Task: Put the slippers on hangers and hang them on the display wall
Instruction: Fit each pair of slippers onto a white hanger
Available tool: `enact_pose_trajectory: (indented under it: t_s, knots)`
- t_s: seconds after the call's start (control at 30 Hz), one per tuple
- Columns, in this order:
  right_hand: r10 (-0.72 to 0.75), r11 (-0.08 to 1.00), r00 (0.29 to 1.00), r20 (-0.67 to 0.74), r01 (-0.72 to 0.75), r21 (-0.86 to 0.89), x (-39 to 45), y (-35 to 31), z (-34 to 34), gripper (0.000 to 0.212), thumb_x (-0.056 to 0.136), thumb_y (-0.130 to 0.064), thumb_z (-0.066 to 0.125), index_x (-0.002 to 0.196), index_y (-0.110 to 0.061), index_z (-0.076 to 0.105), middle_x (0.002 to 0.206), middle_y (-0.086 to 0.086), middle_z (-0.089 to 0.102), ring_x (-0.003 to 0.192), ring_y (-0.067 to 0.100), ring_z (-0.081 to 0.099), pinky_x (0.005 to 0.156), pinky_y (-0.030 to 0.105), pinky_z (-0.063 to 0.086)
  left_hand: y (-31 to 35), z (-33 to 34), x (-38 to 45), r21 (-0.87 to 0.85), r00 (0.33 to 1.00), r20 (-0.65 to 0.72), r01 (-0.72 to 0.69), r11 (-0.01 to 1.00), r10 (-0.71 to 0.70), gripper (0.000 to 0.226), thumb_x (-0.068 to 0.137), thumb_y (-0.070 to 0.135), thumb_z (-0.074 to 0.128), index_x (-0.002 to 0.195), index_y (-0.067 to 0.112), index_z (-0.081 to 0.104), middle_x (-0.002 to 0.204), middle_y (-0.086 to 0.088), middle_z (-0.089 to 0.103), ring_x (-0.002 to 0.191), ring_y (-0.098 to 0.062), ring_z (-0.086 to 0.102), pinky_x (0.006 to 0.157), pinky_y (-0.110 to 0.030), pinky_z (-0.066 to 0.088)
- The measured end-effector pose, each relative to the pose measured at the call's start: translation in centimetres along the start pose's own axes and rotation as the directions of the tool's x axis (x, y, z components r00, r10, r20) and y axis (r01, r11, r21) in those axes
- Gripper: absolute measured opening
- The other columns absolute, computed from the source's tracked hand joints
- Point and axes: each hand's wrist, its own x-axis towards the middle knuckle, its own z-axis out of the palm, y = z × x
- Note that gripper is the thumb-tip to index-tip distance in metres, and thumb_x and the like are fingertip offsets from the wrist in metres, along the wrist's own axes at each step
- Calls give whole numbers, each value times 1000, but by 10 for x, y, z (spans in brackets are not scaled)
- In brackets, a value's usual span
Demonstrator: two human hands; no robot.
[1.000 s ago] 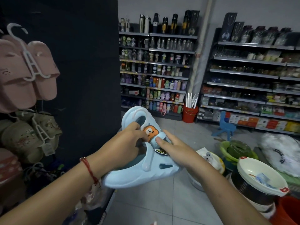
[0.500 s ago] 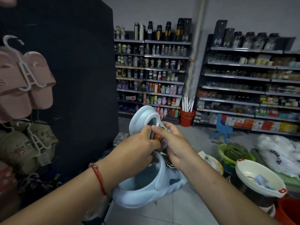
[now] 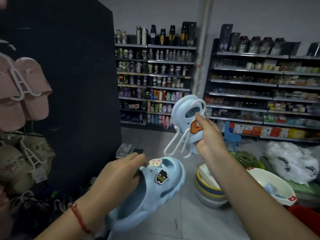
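Two blue slippers (image 3: 149,193) held, basins (image 3: 209,189) below

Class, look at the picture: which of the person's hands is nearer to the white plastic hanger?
Right. The right hand grips the upper blue slipper that carries the white hanger. The left hand is below, apart from it, holding the lower blue slipper.

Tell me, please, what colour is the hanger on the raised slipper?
White; the hanger shows best in the head view, against the pale blue slipper.
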Motion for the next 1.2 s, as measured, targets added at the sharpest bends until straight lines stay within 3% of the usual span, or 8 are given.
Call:
enact_pose_trajectory:
  t_s: [0.13, 0.33, 0.53, 0.77, 0.9, 1.0, 1.1, 1.2]
  knots:
    - [-29, 999, 998, -50, 31, 34, 7, -12, -13, 45, 83, -23, 80, 124, -14, 63, 106, 10, 73, 76, 21, 72, 56, 35, 59, -12, -4, -10, -61, 986, -80, 138, 989, -143, 24, 84, 17, 75, 94, 33, 61, 88, 22, 51, 74, -3, 54, 60, -17, 38]
    - [31, 997, 999, -13, -32, -71, 0, 11, -23, 48, 80, -24, 82, 124, -11, 64, 96, 10, 77, 75, 25, 75, 63, 38, 59, -20, -11, -3, -139, 873, -385, 265, 954, -299, 25, 79, 0, 77, 93, 18, 65, 93, 8, 59, 77, -22, 60, 65, -41, 52]
    - [198, 971, 977, 77, -185, -151, -25, 66, -17, 40, 84, -20, 78, 117, -6, 61, 81, 12, 74, 62, 23, 72, 59, 37, 57, -18, 1, 26, 34, 873, -467, 174, 984, -138, 25, 71, -3, 79, 87, 11, 66, 86, -4, 63, 65, -31, 59, 49, -36, 48]
    - [165, 973, 985, 53, -153, -174, -21, 80, -10, 17, 88, -12, 74, 89, -7, 58, 51, 2, 53, 43, 13, 48, 53, 25, 47, -1, 19, 32, 188, 829, -552, 20, 982, 89, 23, 68, -7, 78, 79, 10, 66, 76, -2, 60, 59, -23, 50, 43, -30, 41]
    - [157, 974, 987, 27, -151, -168, -19, 77, -7, 17, 87, -12, 76, 83, -7, 60, 61, 9, 58, 54, 21, 55, 63, 32, 51, 9, 30, 27, 232, 807, -552, -92, 968, 209, 22, 67, -4, 81, 80, 10, 71, 76, -4, 62, 62, -23, 56, 49, -31, 48]
    - [133, 974, 989, -58, -142, -178, -18, 79, -6, 44, 72, -24, 88, 107, -12, 64, 89, 16, 74, 84, 35, 72, 89, 51, 58, 12, 37, 24, 242, 814, -520, -152, 958, 260, 18, 70, -1, 81, 80, 9, 71, 76, -4, 63, 64, -22, 58, 50, -28, 46]
    - [56, 976, 996, -64, -69, -207, -24, 84, 0, 73, 54, -39, 92, 119, -19, 64, 92, 9, 74, 84, 26, 70, 89, 51, 58, 21, 49, 21, 250, 812, -492, -214, 944, 314, 12, 72, 1, 73, 77, 10, 69, 75, -4, 60, 66, -21, 55, 54, -29, 46]
    - [-8, 984, 997, -78, -6, -178, -24, 82, 4, 54, 69, -27, 90, 115, -17, 64, 96, 8, 74, 84, 26, 71, 80, 41, 60, 37, 67, 12, 239, 817, -405, -338, 910, 410, 11, 72, 2, 58, 72, 11, 65, 71, -3, 56, 64, -21, 49, 55, -33, 41]
